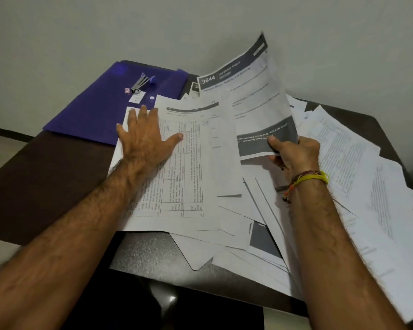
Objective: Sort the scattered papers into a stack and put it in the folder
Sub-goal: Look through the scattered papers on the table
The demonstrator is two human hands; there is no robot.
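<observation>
1. On the dark desk (57, 177), scattered papers (358, 186) spread from centre to right, overlapping; some overhang the near edge.
2. Your left hand (146, 141) lies flat, fingers straight and spread, pressing a table-printed sheet (184, 177) at the left of the pile.
3. Your right hand (296, 153) pinches the lower edge of a lifted sheet (255, 101) headed "3644", tilted up off the pile.
4. Blue folder (93, 115) lies closed at the far left, partly under the papers; a stapler (141, 83) rests on it.

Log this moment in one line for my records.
left hand flat on table sheet | right hand lifts sheet | folder empty
</observation>
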